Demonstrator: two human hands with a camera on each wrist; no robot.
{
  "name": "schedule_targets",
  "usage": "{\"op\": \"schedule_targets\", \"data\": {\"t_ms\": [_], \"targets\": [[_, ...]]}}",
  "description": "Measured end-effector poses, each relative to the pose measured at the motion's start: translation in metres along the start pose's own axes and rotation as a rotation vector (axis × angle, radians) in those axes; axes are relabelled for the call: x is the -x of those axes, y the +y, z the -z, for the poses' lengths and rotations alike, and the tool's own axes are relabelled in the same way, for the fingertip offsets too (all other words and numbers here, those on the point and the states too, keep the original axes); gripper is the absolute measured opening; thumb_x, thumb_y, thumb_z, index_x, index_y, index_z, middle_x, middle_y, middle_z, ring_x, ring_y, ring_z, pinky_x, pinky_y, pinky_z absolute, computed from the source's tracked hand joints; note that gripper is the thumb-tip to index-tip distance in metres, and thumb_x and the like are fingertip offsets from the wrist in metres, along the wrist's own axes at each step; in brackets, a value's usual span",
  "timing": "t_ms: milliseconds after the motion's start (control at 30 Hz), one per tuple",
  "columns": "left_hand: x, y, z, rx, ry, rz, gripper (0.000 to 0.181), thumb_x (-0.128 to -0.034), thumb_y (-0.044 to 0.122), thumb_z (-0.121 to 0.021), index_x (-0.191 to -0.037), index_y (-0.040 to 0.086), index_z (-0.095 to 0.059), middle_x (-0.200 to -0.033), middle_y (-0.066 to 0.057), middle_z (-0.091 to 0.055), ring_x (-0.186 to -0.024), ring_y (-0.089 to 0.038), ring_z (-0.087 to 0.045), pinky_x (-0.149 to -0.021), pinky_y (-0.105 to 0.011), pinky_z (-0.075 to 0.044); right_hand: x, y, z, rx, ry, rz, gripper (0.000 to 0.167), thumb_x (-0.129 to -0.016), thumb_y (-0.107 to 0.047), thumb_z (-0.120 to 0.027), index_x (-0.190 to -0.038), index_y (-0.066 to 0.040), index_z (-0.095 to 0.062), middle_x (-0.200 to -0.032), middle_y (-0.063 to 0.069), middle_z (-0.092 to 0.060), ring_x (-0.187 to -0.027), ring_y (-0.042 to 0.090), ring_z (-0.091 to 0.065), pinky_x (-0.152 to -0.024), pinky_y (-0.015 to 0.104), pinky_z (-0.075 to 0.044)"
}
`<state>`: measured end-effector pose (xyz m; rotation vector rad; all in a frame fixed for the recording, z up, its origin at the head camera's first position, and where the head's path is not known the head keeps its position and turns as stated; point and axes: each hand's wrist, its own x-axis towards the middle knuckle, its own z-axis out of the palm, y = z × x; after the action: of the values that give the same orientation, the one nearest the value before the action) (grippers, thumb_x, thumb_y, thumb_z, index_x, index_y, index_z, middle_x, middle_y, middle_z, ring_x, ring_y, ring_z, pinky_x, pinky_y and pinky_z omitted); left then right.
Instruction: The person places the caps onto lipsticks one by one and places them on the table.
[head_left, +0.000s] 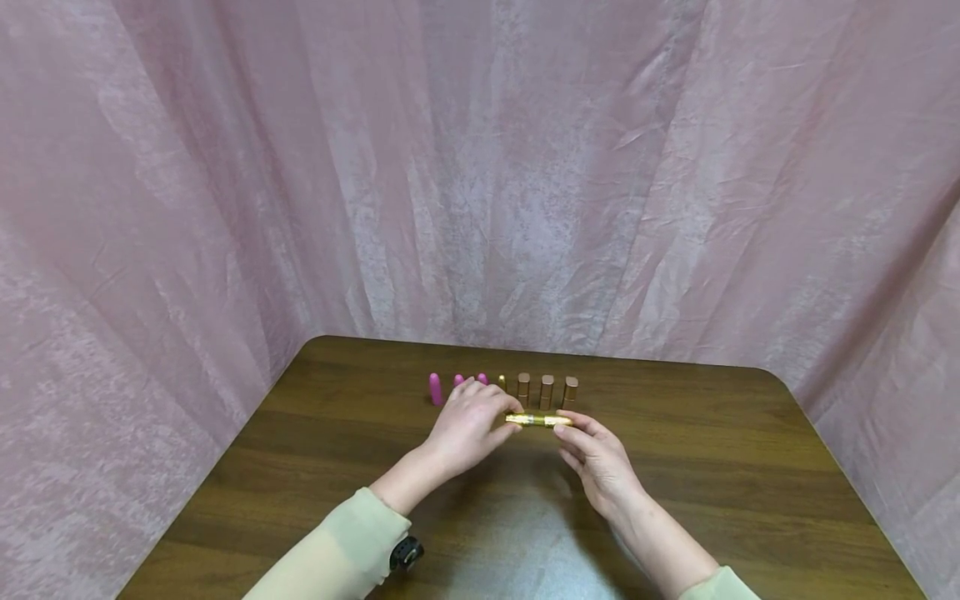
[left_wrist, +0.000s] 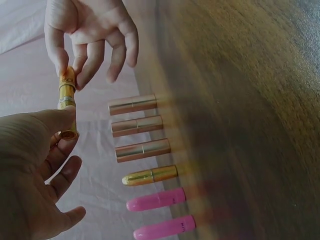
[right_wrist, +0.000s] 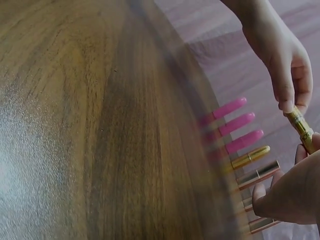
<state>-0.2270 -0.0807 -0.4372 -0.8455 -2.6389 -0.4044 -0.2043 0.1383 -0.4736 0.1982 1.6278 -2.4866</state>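
Observation:
Both hands hold one gold lipstick tube (head_left: 536,420) level above the table, one at each end. My left hand (head_left: 471,421) pinches its left end between thumb and fingers. At the right end, the thumb and forefinger of my right hand (head_left: 600,462) grip the tube. In the left wrist view a paler band shows around the middle of the gold lipstick tube (left_wrist: 67,92). Behind the hands stands a row of upright tubes: three pink ones (head_left: 435,389), a second gold one (head_left: 502,382) and three copper ones (head_left: 547,392). My left hand partly hides the pink tubes in the head view.
The brown wooden table (head_left: 675,500) has rounded far corners. Pink curtains (head_left: 480,167) hang behind it and at both sides. A black watch (head_left: 406,552) sits at the left sleeve (head_left: 337,542).

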Motion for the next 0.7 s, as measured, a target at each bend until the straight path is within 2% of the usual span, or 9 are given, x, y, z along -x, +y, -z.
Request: {"op": "schedule_targets", "data": {"t_ms": [300,533,700], "targets": [[-0.002,0.004,0.0,0.014,-0.011,-0.015,0.016,-0.0921,0.031,-0.078,-0.106,0.024,-0.074,-0.105,0.007,-0.069,-0.113,-0.021,-0.061,-0.115,-0.051,-0.032,0.001,0.004,-0.006,-0.015,-0.013,0.007,0.02,-0.091,0.0,-0.069,-0.105,-0.014,-0.072,-0.096,-0.004,-0.069,-0.092,0.013,-0.063,-0.099,0.04,-0.044],[-0.002,0.007,-0.001,0.023,-0.023,-0.012,0.017,-0.0924,0.03,-0.078,-0.107,0.024,-0.074,-0.106,0.007,-0.069,-0.113,-0.021,-0.061,-0.116,-0.051,-0.032,0.001,0.007,-0.007,-0.007,-0.003,0.015,0.019,-0.091,0.001,-0.069,-0.104,-0.013,-0.072,-0.098,-0.004,-0.069,-0.091,0.01,-0.062,-0.099,0.04,-0.045],[0.0,0.009,-0.003,0.022,-0.021,-0.024,0.018,-0.093,0.031,-0.077,-0.109,0.023,-0.074,-0.106,0.007,-0.069,-0.108,-0.019,-0.06,-0.115,-0.05,-0.033,0.001,0.011,-0.006,-0.001,-0.017,0.018,0.019,-0.092,0.0,-0.07,-0.111,-0.004,-0.071,-0.101,-0.003,-0.07,-0.093,0.01,-0.063,-0.098,0.038,-0.046]]}}
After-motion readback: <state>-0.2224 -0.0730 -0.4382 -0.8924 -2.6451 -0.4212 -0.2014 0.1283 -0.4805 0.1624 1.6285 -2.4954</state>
